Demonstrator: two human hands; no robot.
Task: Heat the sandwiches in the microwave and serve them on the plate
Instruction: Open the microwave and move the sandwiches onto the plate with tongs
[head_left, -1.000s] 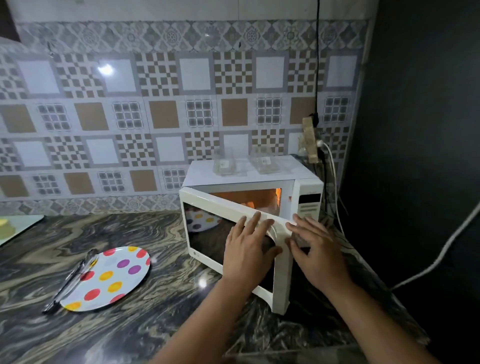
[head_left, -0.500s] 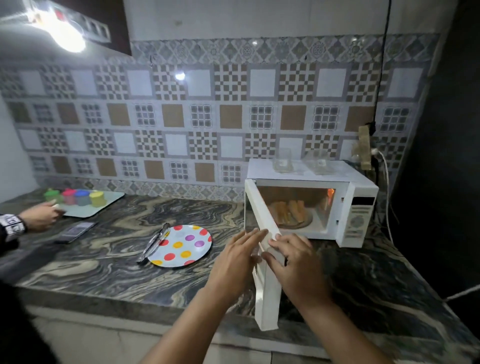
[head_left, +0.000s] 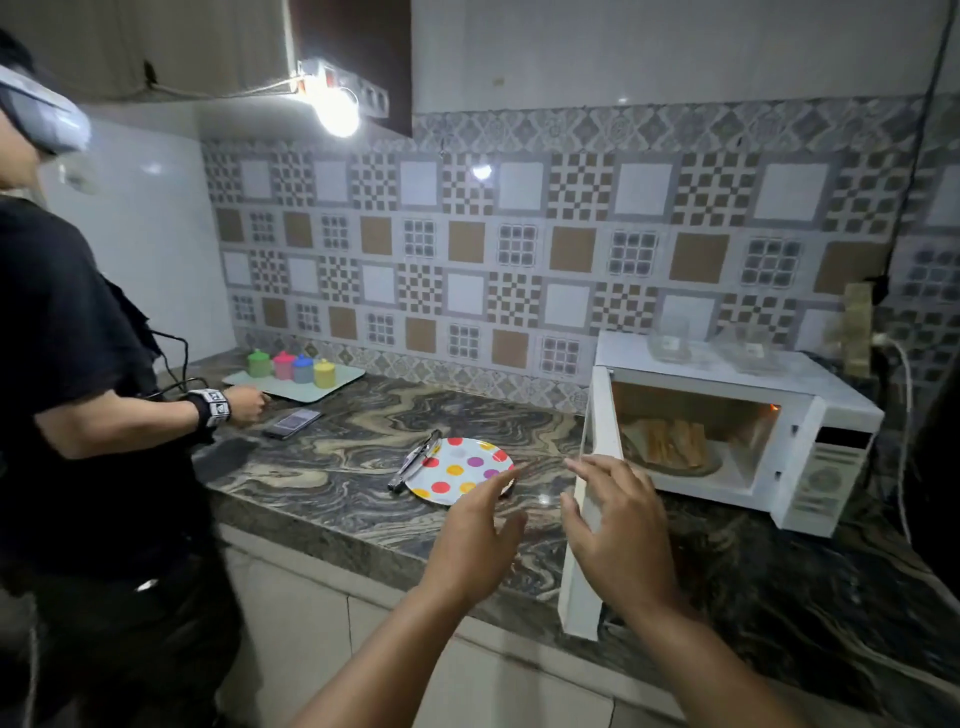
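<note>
A white microwave (head_left: 826, 415) stands at the right of the marble counter with its door (head_left: 589, 499) swung fully open toward me. Inside, lit, toasted sandwiches (head_left: 672, 441) lie on the turntable. A white plate with coloured dots (head_left: 457, 470) sits left of the microwave, with metal tongs (head_left: 415, 460) resting on its left rim. My left hand (head_left: 470, 540) hovers with spread fingers in front of the plate, holding nothing. My right hand (head_left: 621, 535) is at the door's edge, fingers relaxed; whether it touches the door I cannot tell.
Another person in black (head_left: 78, 395) stands at the left, a hand near a phone (head_left: 291, 422) on the counter. A tray with several coloured lidded cups (head_left: 291, 371) sits at the back left. Clear containers (head_left: 670, 345) rest on the microwave. A cable (head_left: 906, 405) hangs at the right.
The microwave door has swung from half open to fully open. My left hand came off the door and moved left; the view pulled back, showing the other person.
</note>
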